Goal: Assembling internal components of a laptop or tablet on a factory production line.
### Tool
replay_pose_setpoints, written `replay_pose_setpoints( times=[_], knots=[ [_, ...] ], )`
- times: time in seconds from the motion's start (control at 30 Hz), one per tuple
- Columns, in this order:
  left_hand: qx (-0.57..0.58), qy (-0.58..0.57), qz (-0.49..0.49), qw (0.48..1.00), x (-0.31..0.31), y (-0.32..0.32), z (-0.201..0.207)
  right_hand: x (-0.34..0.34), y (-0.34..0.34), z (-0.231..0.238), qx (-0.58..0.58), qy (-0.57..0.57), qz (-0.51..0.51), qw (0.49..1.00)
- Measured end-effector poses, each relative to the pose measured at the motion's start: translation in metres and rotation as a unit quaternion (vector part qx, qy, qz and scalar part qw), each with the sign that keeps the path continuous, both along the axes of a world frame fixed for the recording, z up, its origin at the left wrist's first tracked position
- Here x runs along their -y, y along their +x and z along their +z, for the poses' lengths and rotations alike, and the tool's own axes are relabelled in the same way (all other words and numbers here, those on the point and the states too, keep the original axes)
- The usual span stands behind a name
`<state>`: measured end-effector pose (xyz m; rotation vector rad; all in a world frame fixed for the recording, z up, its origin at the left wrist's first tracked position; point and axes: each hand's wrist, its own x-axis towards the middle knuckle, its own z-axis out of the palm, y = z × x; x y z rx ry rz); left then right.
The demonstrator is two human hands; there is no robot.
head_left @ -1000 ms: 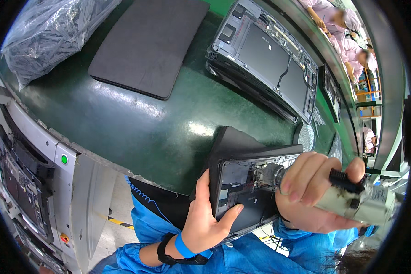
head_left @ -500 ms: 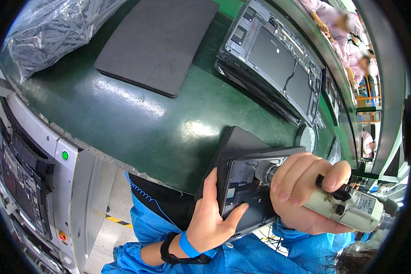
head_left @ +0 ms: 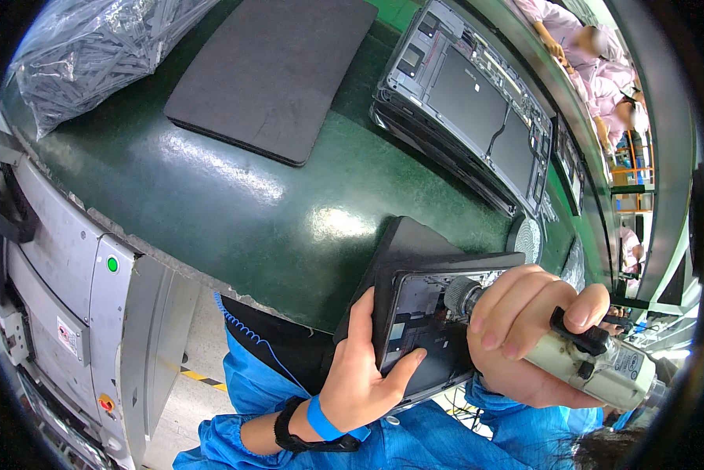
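Note:
My left hand (head_left: 361, 385) grips the near left edge of an opened laptop chassis (head_left: 440, 345), with the thumb over the dark interior and the fingers along its outer side. Dark foam pads (head_left: 415, 241) lie under the chassis at the table's edge. My right hand (head_left: 516, 325) is wrapped round a pale electric screwdriver (head_left: 599, 368) with a black lever. The knurled nose of the screwdriver points left over the chassis. Its bit tip cannot be made out.
Opened laptop chassis (head_left: 477, 98) are stacked at the back right. A thick dark foam pad (head_left: 270, 74) lies on the green table (head_left: 234, 211). At the back left sits a clear bag of grey strips (head_left: 105, 66). A grey conveyor machine (head_left: 62, 227) stands left; people in pink (head_left: 602, 86) work far right.
The screwdriver and my right hand have shifted slightly right and down. A laptop chassis at the left machine has moved out of its earlier place. My left hand stays put.

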<state>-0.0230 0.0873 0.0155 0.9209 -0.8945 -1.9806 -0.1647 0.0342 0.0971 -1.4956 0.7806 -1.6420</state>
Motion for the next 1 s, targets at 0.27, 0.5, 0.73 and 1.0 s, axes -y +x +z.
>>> replay_pose_setpoints(
  times=[0.27, 0.5, 0.73, 1.0],
  knots=[
    [-0.018, 0.011, 0.011, 1.0, -0.001, -0.001, 0.001, 0.009, 0.002, -0.005, -0.039, -0.032, 0.003, 0.999],
    [0.019, -0.044, 0.011, 0.999, -0.001, 0.001, -0.001, 0.014, -0.006, -0.013, -0.035, -0.032, 0.042, 0.998],
    [-0.021, 0.011, 0.011, 1.0, -0.002, 0.001, 0.001, 0.014, -0.004, -0.009, -0.014, 0.012, 0.071, 0.997],
    [-0.031, 0.004, 0.008, 0.999, -0.003, 0.001, -0.002, 0.014, 0.004, -0.01, 0.036, 0.021, 0.021, 0.999]
  ],
)
